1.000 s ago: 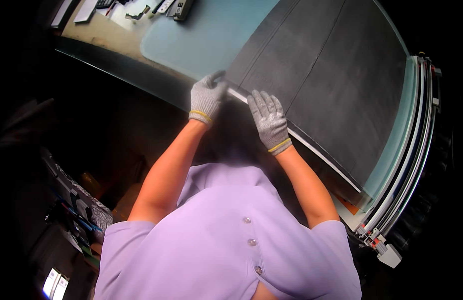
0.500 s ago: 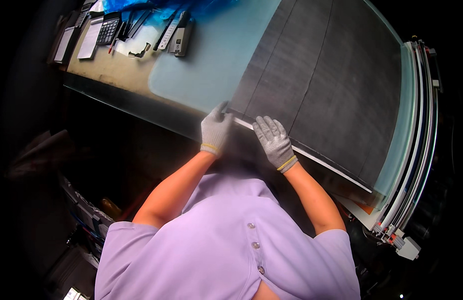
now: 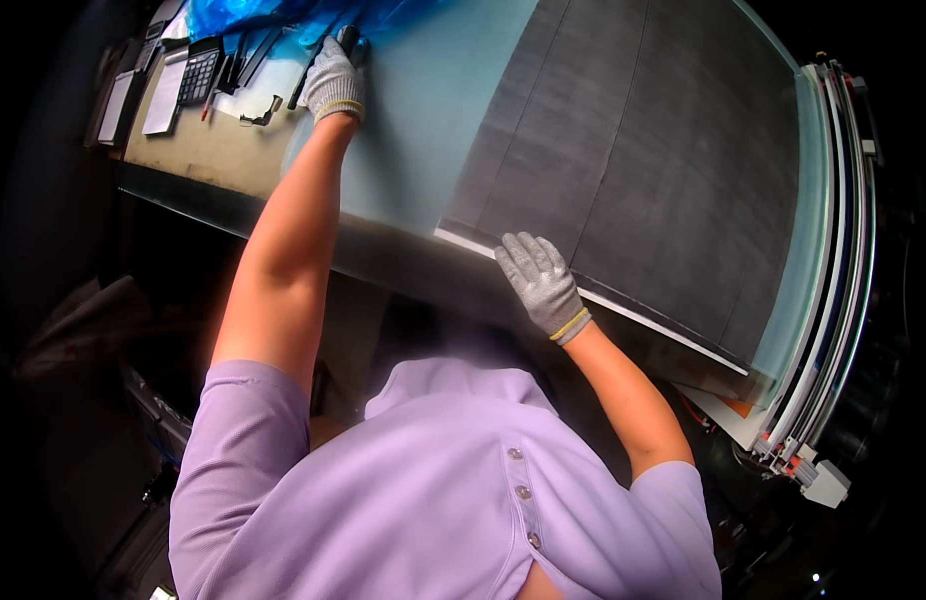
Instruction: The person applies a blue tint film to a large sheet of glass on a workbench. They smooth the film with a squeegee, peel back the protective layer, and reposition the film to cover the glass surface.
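Note:
A wide dark grey sheet [image 3: 633, 180] with thin lines across it lies on the glass tabletop, a white strip [image 3: 663, 325] along its near edge. My right hand [image 3: 543, 280], in a grey knit glove, rests flat on that edge with its fingers stretched out. At the far left, my gloved left hand [image 3: 333, 80] reaches out and its fingers curl over a grey and black stapler [image 3: 355, 48]. Most of the stapler is hidden under the glove. The hand also covers most of a light ruler-like strip beside it.
Left of my left hand lie a calculator [image 3: 199, 76], a notepad [image 3: 165, 92], dark pens and a small metal clip-like piece [image 3: 263, 112]. Blue plastic film [image 3: 243, 14] is heaped behind them. White and metal rails [image 3: 838, 250] border the table on the right.
My left hand has left the sheet's near left corner and moved far and left, onto the stapler. My right hand stays on the sheet's edge. The view has shifted slightly.

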{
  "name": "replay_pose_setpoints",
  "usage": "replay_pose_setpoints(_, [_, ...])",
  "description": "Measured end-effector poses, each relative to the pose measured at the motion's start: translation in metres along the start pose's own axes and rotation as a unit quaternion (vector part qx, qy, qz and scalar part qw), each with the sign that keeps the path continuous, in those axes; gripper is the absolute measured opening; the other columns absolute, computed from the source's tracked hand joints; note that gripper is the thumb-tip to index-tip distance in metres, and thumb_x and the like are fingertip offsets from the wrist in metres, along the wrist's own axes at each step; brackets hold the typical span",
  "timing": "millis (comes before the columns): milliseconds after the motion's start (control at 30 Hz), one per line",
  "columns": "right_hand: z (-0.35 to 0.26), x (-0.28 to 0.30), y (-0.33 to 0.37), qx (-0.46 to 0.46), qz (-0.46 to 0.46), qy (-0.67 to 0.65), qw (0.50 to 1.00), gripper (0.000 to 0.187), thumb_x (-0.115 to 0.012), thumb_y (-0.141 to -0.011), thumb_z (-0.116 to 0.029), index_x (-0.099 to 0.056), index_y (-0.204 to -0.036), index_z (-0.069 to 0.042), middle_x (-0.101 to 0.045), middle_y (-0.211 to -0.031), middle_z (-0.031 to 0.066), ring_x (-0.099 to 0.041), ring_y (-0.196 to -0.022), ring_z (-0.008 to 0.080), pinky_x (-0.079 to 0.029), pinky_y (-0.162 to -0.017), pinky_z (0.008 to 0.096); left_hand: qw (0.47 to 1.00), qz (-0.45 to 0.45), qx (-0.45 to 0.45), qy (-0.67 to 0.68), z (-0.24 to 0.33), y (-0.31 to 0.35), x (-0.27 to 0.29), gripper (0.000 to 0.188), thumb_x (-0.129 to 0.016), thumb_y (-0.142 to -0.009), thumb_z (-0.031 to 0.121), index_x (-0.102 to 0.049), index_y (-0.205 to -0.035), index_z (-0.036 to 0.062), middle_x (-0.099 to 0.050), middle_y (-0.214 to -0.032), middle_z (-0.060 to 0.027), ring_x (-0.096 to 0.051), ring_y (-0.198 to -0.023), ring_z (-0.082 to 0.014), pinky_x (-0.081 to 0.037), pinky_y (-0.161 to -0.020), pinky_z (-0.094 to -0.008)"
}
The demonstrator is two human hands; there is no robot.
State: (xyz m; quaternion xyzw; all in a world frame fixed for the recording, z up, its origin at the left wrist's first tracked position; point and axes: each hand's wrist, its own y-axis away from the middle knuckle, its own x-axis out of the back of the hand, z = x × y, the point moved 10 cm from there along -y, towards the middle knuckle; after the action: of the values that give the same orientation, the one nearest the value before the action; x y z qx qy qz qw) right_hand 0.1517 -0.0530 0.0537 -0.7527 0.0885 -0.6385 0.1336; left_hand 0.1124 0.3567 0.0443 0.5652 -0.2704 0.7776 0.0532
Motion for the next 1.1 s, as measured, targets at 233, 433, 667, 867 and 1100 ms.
replay_pose_setpoints(233, [0.005, -0.001, 0.008, -0.006, 0.021, -0.020, 1.000, 0.038, -0.052, -0.081, -0.010, -0.062, -0.117, -0.005, -0.060, -0.123, 0.0162, -0.056, -0.114, 0.0319, -0.041, -0.100, 0.0441, 0.990, -0.015, -0.097, 0.099, 0.046, 0.097, 0.071, 0.038, -0.065, -0.085, 0.031, -0.060, -0.115, 0.0087, -0.065, -0.102, -0.0183, -0.063, -0.092, -0.0381, -0.051, -0.078, -0.0447])
replay_pose_setpoints(433, [0.010, -0.015, 0.021, -0.028, -0.030, -0.041, 0.998, 0.048, -0.045, -0.087, -0.018, -0.050, -0.134, -0.008, -0.050, -0.138, 0.0140, -0.046, -0.128, 0.0300, -0.029, -0.110, 0.0438, 0.979, -0.118, -0.143, 0.086, 0.081, 0.313, 0.131, 0.055, -0.073, -0.074, 0.013, -0.054, -0.126, 0.0095, -0.064, -0.090, -0.0101, -0.065, -0.076, -0.0282, -0.053, -0.065, -0.0355])
replay_pose_setpoints(667, [0.011, -0.030, 0.029, -0.020, -0.030, 0.025, 0.999, 0.048, -0.043, -0.089, -0.020, -0.048, -0.136, -0.013, -0.048, -0.140, 0.0094, -0.043, -0.131, 0.0273, -0.024, -0.111, 0.0447, 0.978, -0.182, -0.100, 0.000, 0.136, 0.312, 0.096, 0.073, -0.063, -0.085, 0.016, -0.028, -0.148, 0.0214, -0.055, -0.102, -0.0143, -0.062, -0.078, -0.0337, -0.051, -0.062, -0.0413])
replay_pose_setpoints(867, [0.014, -0.032, 0.030, -0.030, -0.009, -0.010, 0.999, 0.046, -0.043, -0.090, -0.020, -0.050, -0.135, -0.014, -0.050, -0.138, 0.0089, -0.045, -0.128, 0.0284, -0.026, -0.110, 0.0451, 0.961, -0.262, -0.088, 0.011, 0.134, 0.309, 0.087, 0.072, -0.061, -0.086, 0.014, -0.026, -0.148, 0.0244, -0.056, -0.106, -0.0152, -0.062, -0.088, -0.0371, -0.052, -0.068, -0.0445])
replay_pose_setpoints(1100, [0.016, -0.036, 0.032, -0.042, -0.009, -0.024, 0.999, 0.045, -0.042, -0.090, -0.020, -0.050, -0.134, -0.014, -0.049, -0.138, 0.0099, -0.043, -0.129, 0.0294, -0.026, -0.109, 0.0458, 0.922, -0.364, -0.126, -0.039, 0.140, 0.301, 0.071, 0.076, -0.056, -0.091, 0.028, -0.010, -0.150, 0.0165, -0.062, -0.119, -0.0163, -0.064, -0.090, -0.0388, -0.052, -0.072, -0.0469])
